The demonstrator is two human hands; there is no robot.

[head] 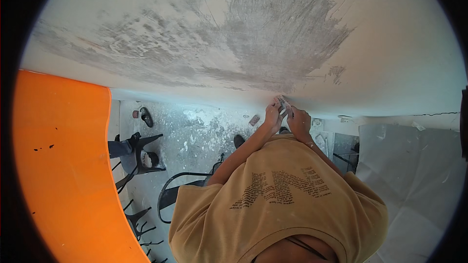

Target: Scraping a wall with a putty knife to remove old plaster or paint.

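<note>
In front of my body, close to the base of the white wall (395, 62), my left hand (273, 115) and my right hand (299, 121) come together. Between them they grip a small flat piece dusted with white (283, 103); its exact kind cannot be told. Fingers of both hands hide part of it. Above the hands, a rough grey patch (278, 29) with scratch marks spreads over the wall. Further left, a smeared grey area (146, 40) runs along the same surface.
An orange panel (62, 153) stands at the left. Black chairs (184, 193) are behind and left of me. On the white-spattered floor (182, 128) lie a dark shoe (146, 117) and a reddish block (254, 119). A grey sheet (406, 182) covers the right side.
</note>
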